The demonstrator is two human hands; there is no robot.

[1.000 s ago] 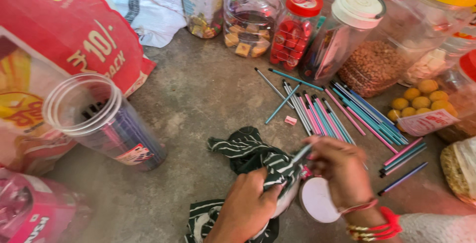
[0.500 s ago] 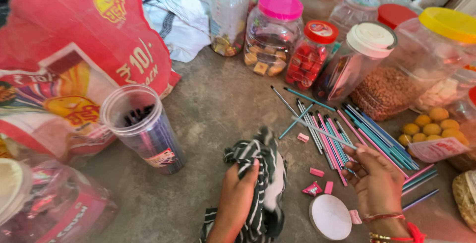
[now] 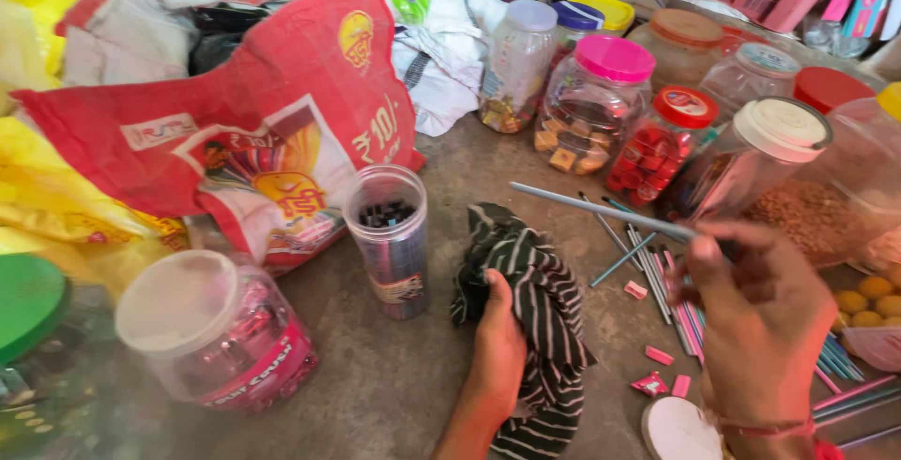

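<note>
My right hand (image 3: 760, 314) is raised above the floor and pinches one thin grey-blue pencil (image 3: 601, 211) that points left. Its wrist carries bangles. My left hand (image 3: 497, 347) rests on a black-and-white striped cloth (image 3: 535, 300) crumpled on the grey floor. Just left of the cloth stands an open clear jar (image 3: 389, 239) with dark pencil ends showing inside. More pencils (image 3: 671, 300), pink and blue, lie spread on the floor under my right hand. A round white lid (image 3: 678, 430) lies near my right wrist.
Small pink erasers (image 3: 659, 356) lie among the pencils. Lidded candy jars (image 3: 601, 103) line the back right. A white-capped jar (image 3: 221, 329) lies on its side at front left. A red printed sack (image 3: 263, 131) and yellow bags fill the left.
The view has tilted up and left. My right hand has lifted from the pencil pile with one pencil in its fingers. My left hand has stayed on the striped cloth.
</note>
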